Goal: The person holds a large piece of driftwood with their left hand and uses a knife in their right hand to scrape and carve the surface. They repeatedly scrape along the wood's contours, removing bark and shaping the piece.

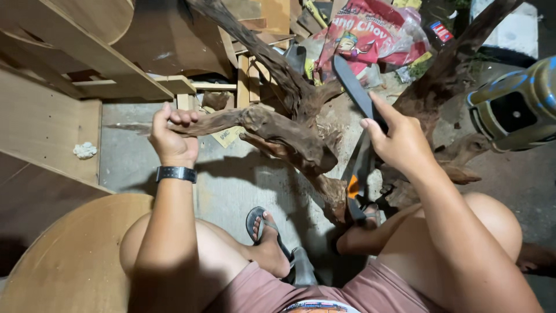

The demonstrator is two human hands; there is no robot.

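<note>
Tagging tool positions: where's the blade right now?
In the head view, right of centre: the dark blade is gripped by the right hand, raised over the driftwood, its tip toward the red bag.

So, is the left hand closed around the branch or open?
Closed. The left hand has its fingers curled over the end of the driftwood branch, gripping it.

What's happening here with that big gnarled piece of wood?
A seated person is working on a twisted piece of driftwood that stands on the concrete floor between their knees. The left hand grips one branch of it, fingers curled around the end. The right hand holds a large dark blade by its handle, raised beside the wood. Plywood pieces lie to the left, and a red bag lies behind the wood.
</note>
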